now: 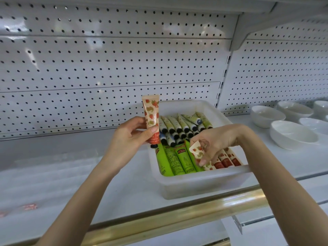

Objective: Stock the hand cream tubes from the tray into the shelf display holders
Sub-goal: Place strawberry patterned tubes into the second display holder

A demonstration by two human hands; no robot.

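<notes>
On the white shelf, in front of the pegboard back wall, stands the white plastic tray, and it looks nearly full. A crowded batch of pale tubes with dark caps lies at its far end, a row of green tubes at the near left, and a few strawberry-print tubes at the near right. The left hand grips one strawberry-print tube upright, cap down, raised above the tray's left edge with fingers and thumb curled round its lower half. The right hand reaches down into the tray and pinches the crimped end of a second strawberry tube, tilted up from its row. No display holder shows anywhere, and no tube stands on the shelf outside the tray, so stocking seems barely begun, with two tubes in hand and almost the whole load left. White bowls sit on the shelf to the right, and a gold rail runs along the front.
</notes>
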